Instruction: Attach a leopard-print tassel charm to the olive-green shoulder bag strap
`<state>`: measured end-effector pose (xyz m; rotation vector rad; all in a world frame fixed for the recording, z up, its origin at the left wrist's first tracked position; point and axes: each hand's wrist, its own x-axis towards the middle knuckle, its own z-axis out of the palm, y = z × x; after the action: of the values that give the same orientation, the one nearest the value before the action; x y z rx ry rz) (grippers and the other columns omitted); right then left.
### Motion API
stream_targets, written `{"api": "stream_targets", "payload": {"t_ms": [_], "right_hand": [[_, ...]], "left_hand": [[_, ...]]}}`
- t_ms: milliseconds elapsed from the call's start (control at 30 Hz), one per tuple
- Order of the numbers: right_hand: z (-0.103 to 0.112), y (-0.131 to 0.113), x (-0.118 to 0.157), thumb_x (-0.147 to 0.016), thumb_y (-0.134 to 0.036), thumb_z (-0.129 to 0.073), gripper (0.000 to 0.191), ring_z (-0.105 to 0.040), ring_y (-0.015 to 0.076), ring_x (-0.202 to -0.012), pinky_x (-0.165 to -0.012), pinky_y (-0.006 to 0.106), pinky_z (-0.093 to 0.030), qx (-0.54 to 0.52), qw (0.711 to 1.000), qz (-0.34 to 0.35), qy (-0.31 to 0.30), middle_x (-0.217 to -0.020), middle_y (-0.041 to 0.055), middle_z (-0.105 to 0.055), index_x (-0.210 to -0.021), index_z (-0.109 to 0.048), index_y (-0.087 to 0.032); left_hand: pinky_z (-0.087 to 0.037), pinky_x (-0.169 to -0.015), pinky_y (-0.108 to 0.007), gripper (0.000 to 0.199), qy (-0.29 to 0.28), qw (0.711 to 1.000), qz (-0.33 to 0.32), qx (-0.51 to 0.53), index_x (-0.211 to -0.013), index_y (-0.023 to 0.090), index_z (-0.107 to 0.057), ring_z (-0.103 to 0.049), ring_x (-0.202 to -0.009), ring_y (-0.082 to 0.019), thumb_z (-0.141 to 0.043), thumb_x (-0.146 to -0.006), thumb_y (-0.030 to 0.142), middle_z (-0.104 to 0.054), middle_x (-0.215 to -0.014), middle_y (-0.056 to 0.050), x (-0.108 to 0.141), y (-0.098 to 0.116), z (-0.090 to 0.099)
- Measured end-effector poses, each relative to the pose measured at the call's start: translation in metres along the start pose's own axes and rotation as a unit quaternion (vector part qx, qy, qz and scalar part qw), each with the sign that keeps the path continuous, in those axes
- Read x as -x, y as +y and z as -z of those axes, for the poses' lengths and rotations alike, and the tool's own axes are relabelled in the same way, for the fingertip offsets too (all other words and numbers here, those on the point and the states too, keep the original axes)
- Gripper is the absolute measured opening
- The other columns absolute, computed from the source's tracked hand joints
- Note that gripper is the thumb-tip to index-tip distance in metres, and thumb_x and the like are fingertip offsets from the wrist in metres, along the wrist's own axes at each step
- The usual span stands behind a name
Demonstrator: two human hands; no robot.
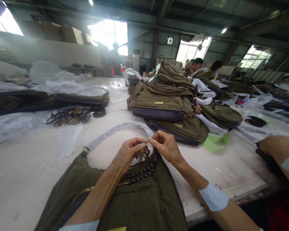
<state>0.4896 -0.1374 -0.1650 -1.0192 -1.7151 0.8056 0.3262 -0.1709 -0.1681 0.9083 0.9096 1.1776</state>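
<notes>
An olive corduroy shoulder bag (139, 202) lies in front of me, its strap (115, 128) wrapped in white paper and arched away from me. Over the bag's top edge, my left hand (128, 150) pinches a leopard-print charm (142, 154) by its upper end. The fingertips of my right hand (167, 147) are closed on the gold split ring (149, 142) attached to the charm. Both hands meet at this ring, beside the strap's right end. A black cord with white flecks (144, 173) hangs below the ring across the bag front.
Olive bags (163, 96) are piled just beyond my right hand, with a green strip (216, 142) beside them. Leopard charms (71, 117) lie heaped at left, near a black strap roll (99, 112) and clear plastic (12, 128). A co-worker's arm (279, 150) reaches in at right.
</notes>
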Motion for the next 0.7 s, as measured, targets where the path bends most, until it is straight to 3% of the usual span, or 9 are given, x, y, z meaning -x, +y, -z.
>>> {"api": "stream_targets", "payload": {"t_ms": [133,233,433,700], "right_hand": [[-0.0023,0.0039,-0.0008,-0.076,-0.032,-0.063,0.019,-0.049,0.0100,-0.053,-0.048,0.021,-0.037,-0.021,0.999,-0.017,-0.025,-0.061,0.0010,-0.061,-0.068,-0.061,-0.015],[-0.0018,0.0032,-0.0009,-0.079,-0.030,-0.061,0.016,-0.054,0.0113,-0.058,-0.053,0.021,-0.040,-0.001,0.999,0.005,-0.036,-0.066,0.0019,-0.065,-0.075,-0.066,-0.015],[0.0037,-0.0030,-0.0017,-0.077,-0.036,-0.065,0.027,-0.054,0.0113,-0.061,-0.056,0.022,-0.042,0.058,0.994,0.039,-0.082,-0.078,0.0030,-0.067,-0.095,-0.068,-0.017],[0.0049,-0.0036,-0.0003,-0.076,-0.030,-0.065,0.025,-0.052,0.0105,-0.058,-0.053,0.020,-0.041,0.084,0.992,0.044,-0.080,-0.072,0.0016,-0.064,-0.096,-0.067,-0.017]], "left_hand": [[-0.044,-0.059,-0.023,0.026,0.000,1.000,0.026,0.000,-0.080,0.013,-0.070,-0.060,-0.061,-0.013,-0.078,-0.061,0.028,-0.069,-0.070,-0.005,0.0013,0.0007,0.0003],[-0.045,-0.060,-0.023,0.023,0.003,1.000,0.030,-0.002,-0.077,0.012,-0.069,-0.060,-0.061,-0.013,-0.077,-0.060,0.027,-0.068,-0.069,-0.004,0.0011,0.0008,-0.0010],[-0.043,-0.058,-0.022,0.020,0.020,1.000,0.007,-0.014,-0.076,0.013,-0.070,-0.058,-0.060,-0.011,-0.075,-0.062,0.026,-0.068,-0.067,-0.003,-0.0005,-0.0009,0.0004],[-0.039,-0.050,-0.022,0.023,0.033,0.992,-0.038,-0.118,-0.083,0.014,-0.071,-0.055,-0.056,-0.012,-0.069,-0.069,0.032,-0.068,-0.068,-0.005,-0.0004,-0.0023,0.0021]]}}
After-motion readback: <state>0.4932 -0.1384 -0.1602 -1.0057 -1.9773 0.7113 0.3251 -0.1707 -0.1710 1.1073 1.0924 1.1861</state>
